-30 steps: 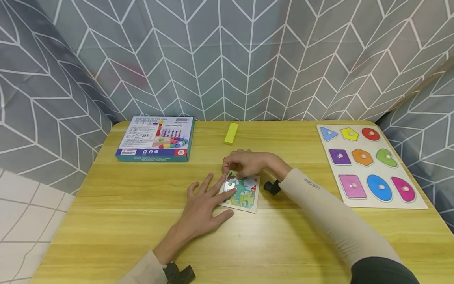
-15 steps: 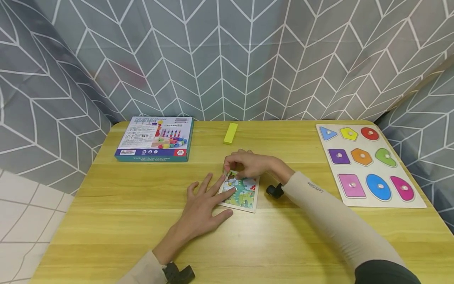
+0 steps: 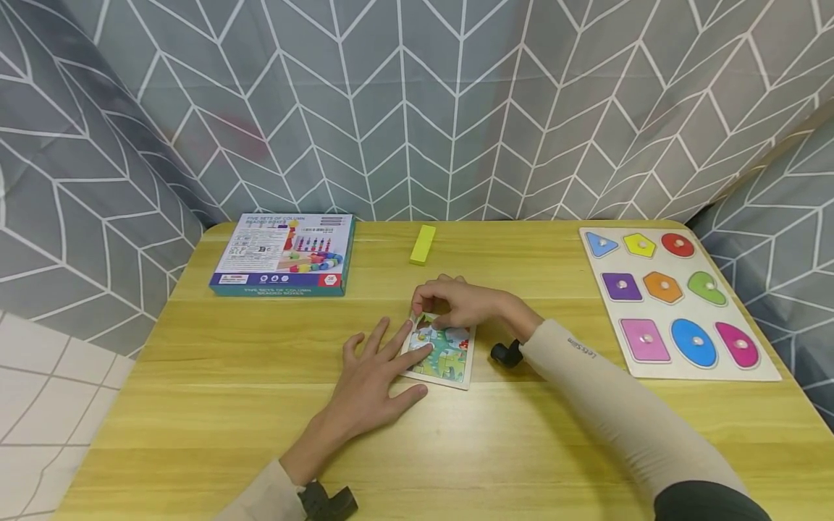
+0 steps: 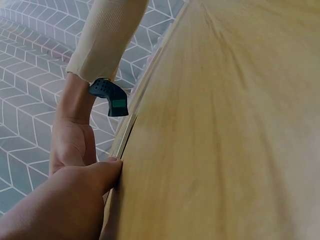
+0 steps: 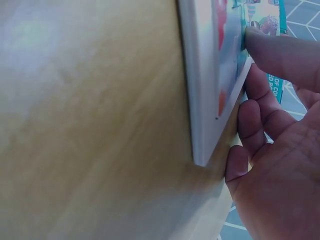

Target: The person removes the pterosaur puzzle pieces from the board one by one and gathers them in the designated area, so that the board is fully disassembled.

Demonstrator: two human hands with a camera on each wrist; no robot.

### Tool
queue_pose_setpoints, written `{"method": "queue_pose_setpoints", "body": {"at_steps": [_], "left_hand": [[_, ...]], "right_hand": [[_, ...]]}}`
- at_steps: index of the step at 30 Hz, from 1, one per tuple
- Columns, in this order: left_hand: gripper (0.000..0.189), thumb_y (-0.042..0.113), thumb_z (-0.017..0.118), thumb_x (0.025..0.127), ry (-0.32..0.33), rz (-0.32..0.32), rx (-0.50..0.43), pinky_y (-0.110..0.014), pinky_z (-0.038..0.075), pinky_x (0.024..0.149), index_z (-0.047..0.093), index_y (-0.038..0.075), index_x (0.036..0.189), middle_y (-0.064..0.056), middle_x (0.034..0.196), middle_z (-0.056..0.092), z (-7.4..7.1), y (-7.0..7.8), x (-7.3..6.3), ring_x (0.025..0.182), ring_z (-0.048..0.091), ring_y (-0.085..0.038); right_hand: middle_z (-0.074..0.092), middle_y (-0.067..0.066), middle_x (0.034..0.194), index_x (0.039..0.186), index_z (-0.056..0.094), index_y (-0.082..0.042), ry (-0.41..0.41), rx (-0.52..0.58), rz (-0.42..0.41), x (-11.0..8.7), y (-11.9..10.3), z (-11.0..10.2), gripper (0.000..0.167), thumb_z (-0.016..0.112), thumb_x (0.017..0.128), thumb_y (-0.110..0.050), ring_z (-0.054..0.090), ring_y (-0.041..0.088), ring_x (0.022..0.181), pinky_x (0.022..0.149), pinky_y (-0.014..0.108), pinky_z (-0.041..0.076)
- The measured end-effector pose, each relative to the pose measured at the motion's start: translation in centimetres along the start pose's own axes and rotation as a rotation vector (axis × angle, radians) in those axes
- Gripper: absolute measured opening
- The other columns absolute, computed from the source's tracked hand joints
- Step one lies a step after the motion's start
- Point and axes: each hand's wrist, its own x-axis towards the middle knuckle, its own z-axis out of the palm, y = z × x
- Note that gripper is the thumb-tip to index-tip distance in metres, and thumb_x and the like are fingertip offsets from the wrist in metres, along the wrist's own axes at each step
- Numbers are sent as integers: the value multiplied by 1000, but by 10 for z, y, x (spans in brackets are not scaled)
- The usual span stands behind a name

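A small square jigsaw puzzle with a green dinosaur picture and a pale frame lies mid-table. Spread out from the left, my left hand rests its index fingertip on the picture and another finger along the left edge. My right hand curls over the far left corner, its thumb on the picture and its index finger at the edge. In the right wrist view, the thumb touches the puzzle's face while the other fingers bend beside the frame. What lies under the right fingertips is partly hidden.
A bead-set box lies at the back left, with a yellow block at the back middle. To the right is a white board of knobbed shapes. A grey patterned curtain hangs behind the wooden table.
The right forearm and wrist have shifted slightly rightward, while the fingers stay at the puzzle's corner. A bright patch near the left fingertips now shows the picture. The left hand stays almost still.
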Motion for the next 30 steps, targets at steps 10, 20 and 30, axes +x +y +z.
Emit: {"method": "queue_pose_setpoints", "body": {"at_steps": [10, 20, 30], "left_hand": [[61, 61, 56, 94, -18, -10, 15, -66, 14, 113, 47, 42, 151, 2, 168, 30, 0, 1, 0, 158, 18, -37], [60, 59, 58, 95, -28, -25, -32, -66, 12, 114, 48, 39, 151, 3, 168, 29, -2, 2, 1, 158, 16, -37], [60, 61, 54, 97, -65, -47, -22, -65, 9, 115, 45, 41, 152, 7, 170, 22, -2, 2, 0, 160, 12, -35]], "right_hand": [[62, -6, 103, 104, 63, -21, 40, -4, -8, -2, -1, 3, 24, 71, 91, -3, 48, 18, 105, 97, 47, 27], [66, -7, 106, 108, 65, -20, 155, -78, -66, -10, -2, 13, 22, 72, 92, -5, 54, 14, 104, 98, 41, 39], [67, 9, 107, 113, 68, -5, 123, 263, -129, -10, 7, 17, 23, 69, 92, 4, 56, 21, 94, 86, 27, 51]]}}
